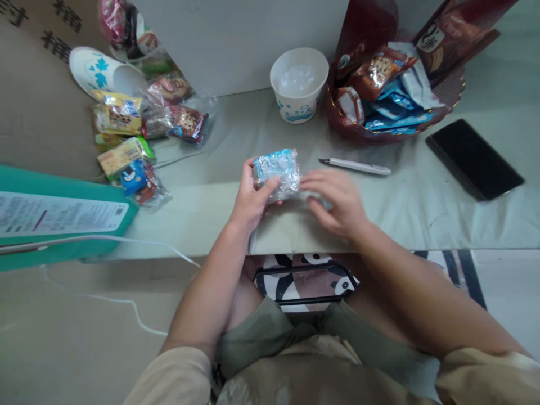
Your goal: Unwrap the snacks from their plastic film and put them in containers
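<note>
Above the table's front part, my left hand is closed around a small blue packet in clear crinkled plastic, its thumb lying across the front. My right hand is just to the right of the packet, slightly blurred. Its fingers stretch toward the packet's right edge and its thumb is apart from them; nothing shows in its grip. Whether the fingertips touch the plastic I cannot tell. A white and grey pen-like tool with a dark tip lies beyond my right hand.
A paper cup holding clear plastic stands behind the packet. Right of it is a dark red bowl of wrapped snacks, then a black phone. At left are several wrapped snacks, a tipped paper cup and a green box.
</note>
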Demonstrator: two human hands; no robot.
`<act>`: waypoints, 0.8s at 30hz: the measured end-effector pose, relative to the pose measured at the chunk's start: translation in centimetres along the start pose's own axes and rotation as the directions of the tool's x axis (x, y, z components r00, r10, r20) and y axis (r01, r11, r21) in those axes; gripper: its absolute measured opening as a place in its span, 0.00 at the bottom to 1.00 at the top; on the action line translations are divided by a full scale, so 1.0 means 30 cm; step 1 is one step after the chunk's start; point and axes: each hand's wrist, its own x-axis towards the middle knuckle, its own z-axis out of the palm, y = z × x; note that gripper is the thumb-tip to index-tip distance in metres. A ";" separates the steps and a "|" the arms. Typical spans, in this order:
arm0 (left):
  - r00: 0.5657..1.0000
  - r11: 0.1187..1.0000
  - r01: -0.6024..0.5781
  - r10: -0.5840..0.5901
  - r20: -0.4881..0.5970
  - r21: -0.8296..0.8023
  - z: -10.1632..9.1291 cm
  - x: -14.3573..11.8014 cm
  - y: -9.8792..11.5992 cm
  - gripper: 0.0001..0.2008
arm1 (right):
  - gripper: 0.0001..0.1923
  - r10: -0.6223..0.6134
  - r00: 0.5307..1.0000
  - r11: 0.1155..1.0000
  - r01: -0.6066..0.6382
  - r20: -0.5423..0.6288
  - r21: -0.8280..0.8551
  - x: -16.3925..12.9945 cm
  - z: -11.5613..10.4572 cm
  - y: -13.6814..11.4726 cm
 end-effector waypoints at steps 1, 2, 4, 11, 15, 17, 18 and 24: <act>1.000 1.000 -0.015 0.015 -0.022 0.002 -0.006 -0.001 0.001 0.36 | 0.17 0.106 0.993 0.991 -0.109 -0.046 -0.075 -0.004 -0.012 0.022; 0.999 1.000 -0.027 0.026 -0.033 -0.002 -0.013 -0.003 0.003 0.36 | 0.18 0.217 0.971 0.959 -0.231 -0.099 -0.164 -0.011 -0.022 0.046; 0.998 0.999 -0.042 0.042 -0.037 -0.014 -0.024 -0.009 0.009 0.36 | 0.23 0.388 0.906 0.847 -0.423 -0.171 -0.322 -0.034 -0.039 0.092; 0.996 0.997 -0.079 0.079 -0.036 -0.014 -0.051 -0.010 0.015 0.35 | 0.13 0.588 0.782 0.685 -0.617 -0.206 -0.388 -0.079 -0.082 0.109; 0.995 0.996 -0.085 0.086 -0.049 0.017 -0.033 -0.002 -0.005 0.38 | 0.16 0.613 0.786 0.790 -0.610 -0.082 0.052 -0.020 -0.059 0.016; 0.998 0.998 -0.061 0.062 -0.026 0.023 -0.013 0.000 -0.016 0.40 | 0.19 0.586 0.810 0.775 -0.570 0.029 0.273 0.018 -0.024 -0.035; 0.999 0.999 -0.049 0.049 -0.009 0.023 -0.002 0.001 -0.022 0.40 | 0.20 0.567 0.821 0.765 -0.555 0.068 0.327 0.036 -0.006 -0.054; 1.000 1.000 -0.019 0.019 0.006 0.003 0.030 0.008 -0.044 0.38 | 0.20 0.539 0.820 0.783 -0.572 0.194 0.243 0.088 0.033 -0.076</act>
